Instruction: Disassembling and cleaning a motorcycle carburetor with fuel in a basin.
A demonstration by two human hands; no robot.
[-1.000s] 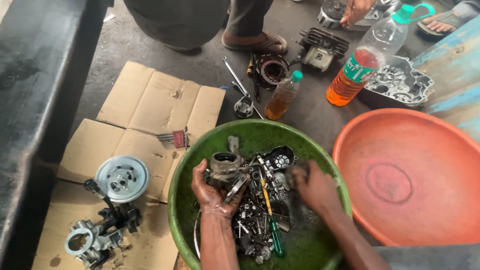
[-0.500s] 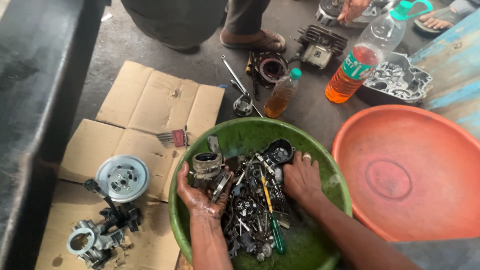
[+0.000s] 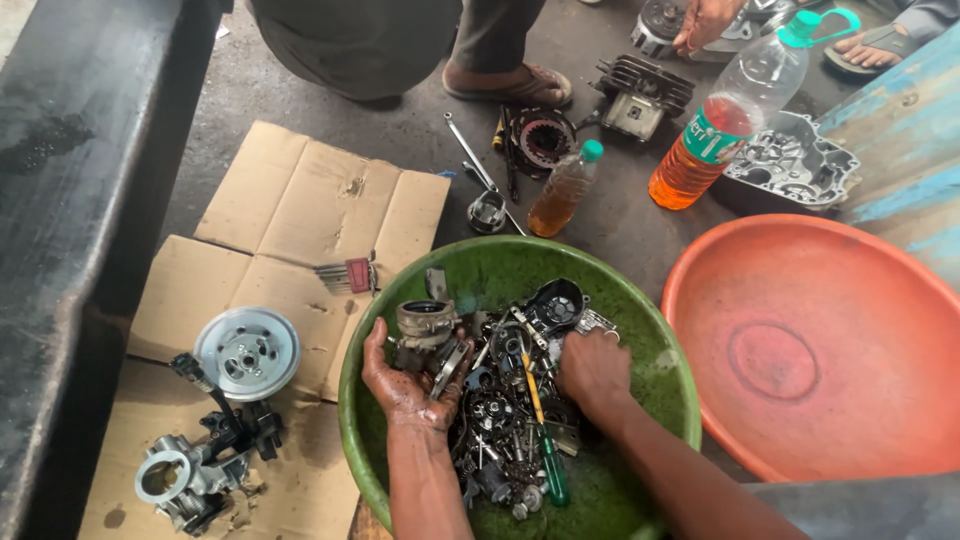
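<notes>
- Green plastic basin [image 3: 660,375] on the floor holds a heap of oily metal engine parts [image 3: 500,420]; a bare strip of wet basin wall rings the heap, widest at the right and near side.
- Left hand [image 3: 405,385], palm up at the heap's left edge, fingers curled around a grey carburettor body [image 3: 425,325], lifted just above the pile.
- Right hand [image 3: 592,370], palm down, fingers bent into the parts beside a black cover [image 3: 555,305]; whether they grip anything cannot be told.
- One green-handled screwdriver [image 3: 545,440] lies between the hands.
- Against the frame half a second before, the left hand has kept its grip, and the right hand has shifted slightly right.
- Outward: one orange basin [image 3: 810,350] nearly touching the green rim; two bottles of amber liquid [image 3: 565,190]; flattened cardboard [image 3: 310,215] bearing one pulley wheel [image 3: 247,352].
</notes>
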